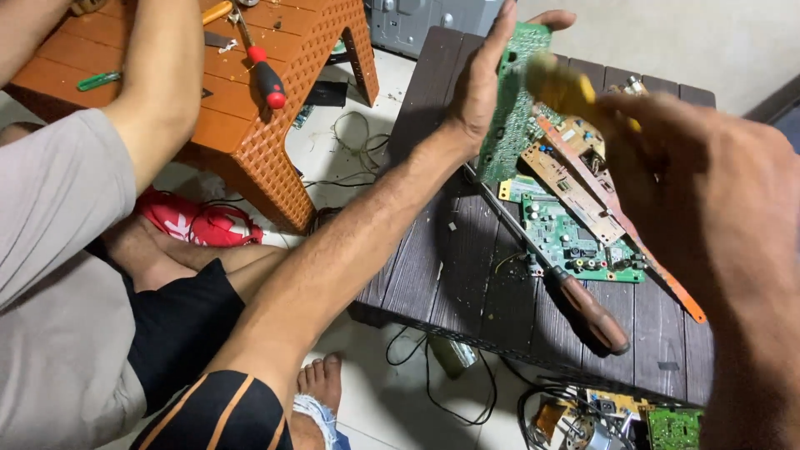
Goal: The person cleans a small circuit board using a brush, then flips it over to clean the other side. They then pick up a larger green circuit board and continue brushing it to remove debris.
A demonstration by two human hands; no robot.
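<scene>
In the head view, the left hand [483, 83] holds a green circuit board [512, 108] upright on its lower edge on the dark slatted table [467, 267], palm flat against the board's near face, fingers straight and pressed together, with the thumb tip showing past the board's top edge; the board is clamped between thumb and fingers rather than pinched by the tips. The board's long axis runs nearly vertical, tilted a little to the right at the top. The right hand [708, 183] is closed around a yellow-handled tool [562, 87], blurred, whose handle points up and left toward the board; the tool's working end cannot be made out. So the board lies to the left of the right hand and just beside the tool, and the left hand is the 1 already touching it. On the table beside the board's foot lie 1 more green circuit board [583, 242], tan boards [575, 187] and a long orange strip [658, 271], with a brown-handled screwdriver [583, 308] lying diagonally across the slats, its shaft running up toward the upright board. A 2nd person's bare arm [158, 75] rests on an orange plastic stool [275, 125] carrying a red-handled screwdriver [262, 71]. Loose wires [433, 392] trail on the floor.
</scene>
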